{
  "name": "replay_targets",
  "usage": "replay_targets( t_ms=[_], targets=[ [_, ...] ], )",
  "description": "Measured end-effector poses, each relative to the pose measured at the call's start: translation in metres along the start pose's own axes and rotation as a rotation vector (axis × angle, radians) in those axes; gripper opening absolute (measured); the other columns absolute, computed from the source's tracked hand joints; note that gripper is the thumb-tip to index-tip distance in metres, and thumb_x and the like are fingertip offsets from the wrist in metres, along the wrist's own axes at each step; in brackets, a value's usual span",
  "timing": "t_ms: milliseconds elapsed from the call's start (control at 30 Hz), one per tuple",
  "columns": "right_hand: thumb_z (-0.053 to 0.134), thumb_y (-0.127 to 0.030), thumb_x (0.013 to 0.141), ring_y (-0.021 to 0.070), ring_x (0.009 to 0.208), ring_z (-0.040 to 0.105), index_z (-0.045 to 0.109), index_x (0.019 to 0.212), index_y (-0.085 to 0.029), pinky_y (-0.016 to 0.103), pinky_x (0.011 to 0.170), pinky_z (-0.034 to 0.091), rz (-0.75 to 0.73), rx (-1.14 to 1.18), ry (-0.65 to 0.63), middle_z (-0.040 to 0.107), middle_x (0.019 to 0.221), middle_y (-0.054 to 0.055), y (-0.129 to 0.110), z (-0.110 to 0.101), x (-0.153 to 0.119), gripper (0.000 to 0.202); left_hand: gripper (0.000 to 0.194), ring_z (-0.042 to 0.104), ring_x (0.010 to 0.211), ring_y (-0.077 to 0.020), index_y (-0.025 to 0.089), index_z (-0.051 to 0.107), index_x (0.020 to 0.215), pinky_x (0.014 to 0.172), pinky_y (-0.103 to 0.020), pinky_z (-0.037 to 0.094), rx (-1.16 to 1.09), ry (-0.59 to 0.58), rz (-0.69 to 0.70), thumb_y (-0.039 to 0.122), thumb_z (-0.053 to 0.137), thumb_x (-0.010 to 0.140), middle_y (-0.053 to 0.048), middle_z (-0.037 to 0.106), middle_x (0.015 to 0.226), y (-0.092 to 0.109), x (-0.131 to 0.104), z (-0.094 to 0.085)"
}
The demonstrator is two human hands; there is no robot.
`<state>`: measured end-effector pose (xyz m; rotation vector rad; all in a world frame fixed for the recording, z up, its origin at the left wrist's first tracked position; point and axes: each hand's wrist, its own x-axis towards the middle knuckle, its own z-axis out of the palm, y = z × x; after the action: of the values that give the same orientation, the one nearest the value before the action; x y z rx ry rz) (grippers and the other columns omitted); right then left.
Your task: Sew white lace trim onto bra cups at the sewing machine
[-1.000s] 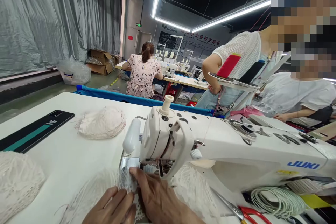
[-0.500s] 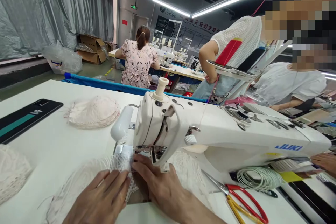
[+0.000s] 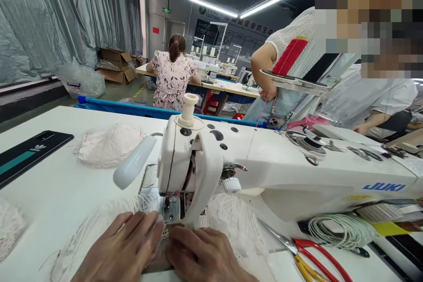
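White lace fabric point(image 3: 95, 224) is spread on the desk point(image 3: 42, 189), just in front of the needle area of the sewing machine point(image 3: 280, 163). It is partly covered by the left hand point(image 3: 122, 242), and its edge is brought up to the gap between the hands.

The work at the machine is judged to be partway through: the lace is set out by the needle, but whether any seam has been finished on it cannot be told. Two shaped lace pieces are placed on the desk, one point(image 3: 109, 145) behind the lamp-like pale handle point(image 3: 135, 163) and one point(image 3: 11, 229) at the left edge; whether they are done or waiting is not shown.

The fabric looks thin and sheer, with a netted, stringy pattern and loose rippling folds; a small holed trim is seen between the hands. More white lace point(image 3: 231, 216) is bunched under the machine arm; whether it is joined to the first cannot be told.

The left fingers are laid nearly straight and close together on the lace. The right hand point(image 3: 205, 251) is curled beside it, fingers bent; whether cloth is pinched by either cannot be told.
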<state>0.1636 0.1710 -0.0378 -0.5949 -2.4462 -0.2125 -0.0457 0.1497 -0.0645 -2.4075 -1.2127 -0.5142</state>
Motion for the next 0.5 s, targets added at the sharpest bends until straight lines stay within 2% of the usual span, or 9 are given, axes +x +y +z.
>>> replay_targets(
  t_ms=[167, 300, 400, 500],
  targets=[
    [0.047, -0.007, 0.092, 0.0086, 0.054, 0.056, 0.064, 0.087, -0.016, 0.023, 0.040, 0.033, -0.046, -0.008, 0.010, 0.071, 0.096, -0.002, -0.001, -0.004, 0.004, 0.020, 0.040, 0.055, 0.078, -0.0167, 0.024, 0.062, 0.109, 0.086, -0.035, 0.033, -0.048, -0.012, -0.011, 0.004, 0.037, 0.086, 0.002, 0.064, 0.078, 0.001, -0.008, 0.001],
    [0.046, -0.008, 0.092, 0.0087, 0.053, 0.059, 0.064, 0.086, -0.018, 0.024, 0.039, 0.033, -0.020, -0.021, -0.009, 0.072, 0.093, -0.003, -0.002, -0.006, 0.006, 0.021, 0.033, 0.056, 0.081, -0.0181, 0.022, 0.061, 0.110, 0.087, -0.036, 0.034, -0.079, 0.019, -0.006, 0.010, 0.037, 0.091, 0.000, 0.065, 0.079, 0.001, -0.009, 0.004],
    [0.045, -0.009, 0.092, 0.0084, 0.050, 0.060, 0.064, 0.087, -0.019, 0.022, 0.040, 0.035, 0.019, 0.010, -0.005, 0.072, 0.078, -0.002, -0.004, 0.000, 0.003, 0.022, 0.029, 0.057, 0.084, -0.0184, 0.025, 0.061, 0.107, 0.088, -0.036, 0.035, -0.068, 0.068, 0.000, 0.015, 0.038, 0.094, 0.000, 0.066, 0.084, -0.002, -0.006, 0.005],
    [0.043, -0.016, 0.093, 0.0094, 0.038, 0.054, 0.064, 0.089, -0.021, 0.022, 0.038, 0.035, 0.184, 0.045, 0.084, 0.063, 0.055, -0.004, -0.006, 0.018, -0.006, 0.021, 0.026, 0.058, 0.088, -0.0171, 0.026, 0.061, 0.106, 0.088, -0.033, 0.036, -0.043, 0.132, 0.027, 0.018, 0.040, 0.094, 0.000, 0.065, 0.089, -0.006, -0.001, 0.003]
  ],
)
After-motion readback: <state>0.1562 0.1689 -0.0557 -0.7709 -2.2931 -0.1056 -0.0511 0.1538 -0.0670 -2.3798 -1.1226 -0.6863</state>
